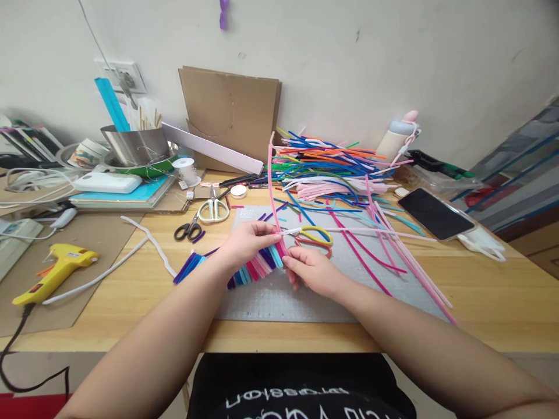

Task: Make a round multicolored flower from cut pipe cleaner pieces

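My left hand pinches a row of short pipe cleaners in blue, purple, pink and turquoise near its right end. From its fingertips a long pink pipe cleaner stands upward, and a white pipe cleaner stretches off to the right. My right hand has thumb and fingers closed at the lower right end of the row, by a pink strand. Just behind the hands lie scissors with yellow and orange handles, on the grey cutting mat.
A large heap of coloured pipe cleaners lies at the back, with loose pink ones at right. A yellow glue gun lies left. White-handled scissors, black scissors, a phone and a bottle surround the mat.
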A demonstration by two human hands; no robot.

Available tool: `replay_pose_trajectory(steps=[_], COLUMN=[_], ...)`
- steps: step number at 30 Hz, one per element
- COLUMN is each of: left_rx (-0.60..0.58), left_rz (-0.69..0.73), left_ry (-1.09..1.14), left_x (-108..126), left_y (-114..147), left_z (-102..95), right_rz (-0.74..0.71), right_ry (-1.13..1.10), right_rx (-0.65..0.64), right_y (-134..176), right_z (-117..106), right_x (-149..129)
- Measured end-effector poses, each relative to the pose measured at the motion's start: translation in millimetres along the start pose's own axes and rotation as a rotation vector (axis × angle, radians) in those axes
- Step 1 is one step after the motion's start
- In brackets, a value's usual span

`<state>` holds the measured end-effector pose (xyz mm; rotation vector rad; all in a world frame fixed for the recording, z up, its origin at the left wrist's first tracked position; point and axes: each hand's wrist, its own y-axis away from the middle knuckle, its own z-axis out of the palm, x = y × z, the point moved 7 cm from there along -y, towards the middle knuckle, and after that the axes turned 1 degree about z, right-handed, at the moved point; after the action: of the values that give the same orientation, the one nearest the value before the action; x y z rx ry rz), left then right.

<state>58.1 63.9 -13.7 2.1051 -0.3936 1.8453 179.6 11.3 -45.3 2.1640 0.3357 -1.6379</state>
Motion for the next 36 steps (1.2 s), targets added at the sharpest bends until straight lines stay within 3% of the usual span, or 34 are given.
replay_pose_trajectory(steps=[3,8,12,21,36], left_rx=[-0.016,-0.139,-0.197,-0.174,-0.159], left_rz=[-0.002,-0.005,0.030,0.040,0.069], left_ry=[-0.013,-0.123,-0.268,-0.273,-0.213], left_x=[0.0,1.4,1.8,-1.9,-1.3], left_y=[0.2,4.2,7.0,3.7,2.5], left_z=[0.9,12.1,19.8,18.8,18.0], right_rz=[-0.019,-0.089,-0.119,0.000,-0.060], right_ry=[0.011,-0.041,-0.048,-0.144,-0.156], right_rx=[0.012,0.186,0.231,0.209,0.216], right_y=[0.8,1.4,3.1,-1.7,-1.9], right_z=[-2.5,-17.5,-20.4,-18.4,-23.6], right_x=[-1.3,-11.3,-21.0,-12.7,-13.3])
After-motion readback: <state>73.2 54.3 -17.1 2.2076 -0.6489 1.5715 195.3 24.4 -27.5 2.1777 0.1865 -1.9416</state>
